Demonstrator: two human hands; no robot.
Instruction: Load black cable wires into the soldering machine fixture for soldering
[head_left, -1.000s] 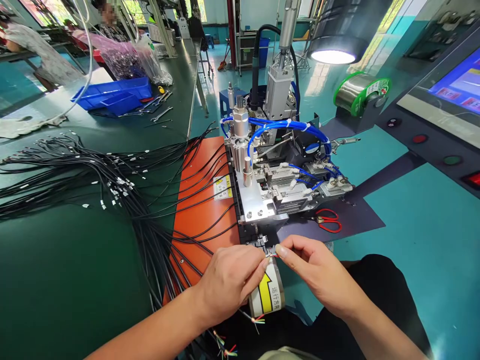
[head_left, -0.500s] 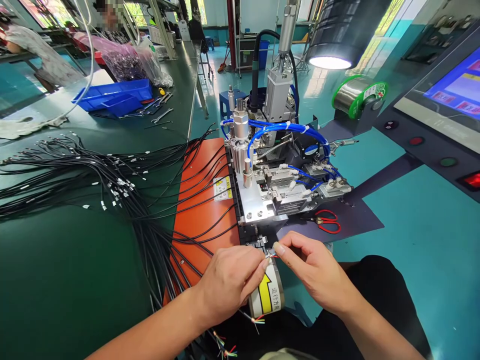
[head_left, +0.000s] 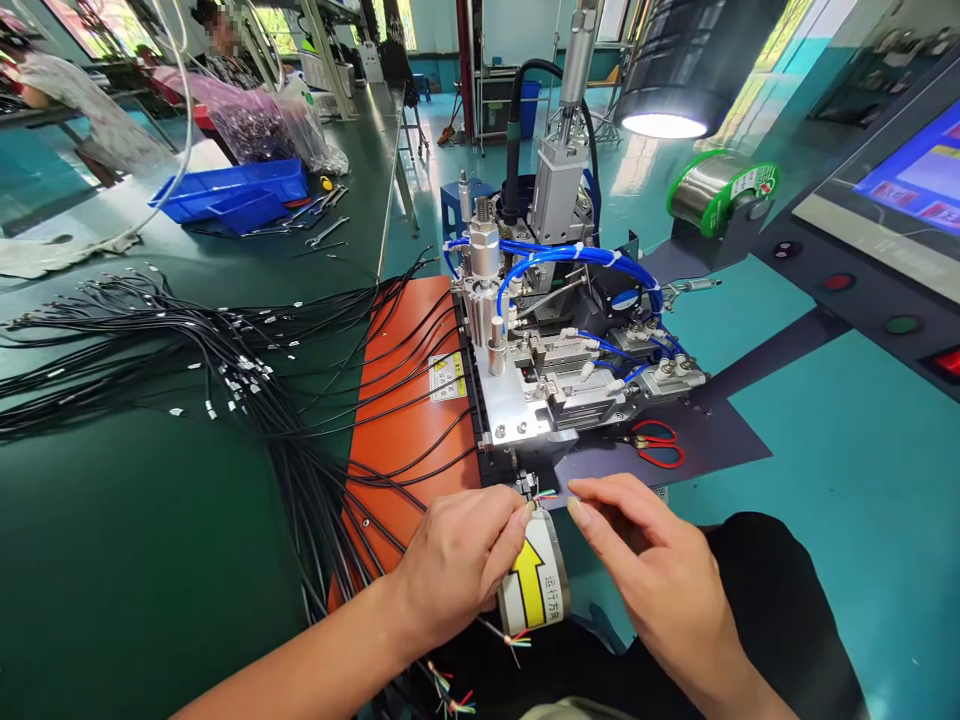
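Note:
My left hand [head_left: 472, 550] pinches a cable end between thumb and forefinger, and thin coloured wires [head_left: 547, 495] stick out past its fingertips. Just right of those wires, my right hand [head_left: 649, 560] has its thumb and forefinger parted, with nothing between them. Both hands are at the near end of a metal machine [head_left: 525, 400], above a white drum label with a yellow arrow [head_left: 531, 585]. Below my left hand hang more cable ends with fanned coloured wires [head_left: 517, 640]. Black cables [head_left: 409, 370] lie across an orange plate [head_left: 405, 430] beside the machine.
Red-handled scissors [head_left: 660, 443] lie right of the machine. A solder spool [head_left: 720, 190], a lamp [head_left: 667, 80] and a control panel [head_left: 885, 220] stand at the right. Blue trays [head_left: 232, 190] and wrenches [head_left: 326, 233] rest on the green table [head_left: 150, 530]. Other people sit at the far left.
My right hand has let go of the wires and drawn back to the right, its fingers now apart. The wire tips at my left hand now show, spread slightly upward.

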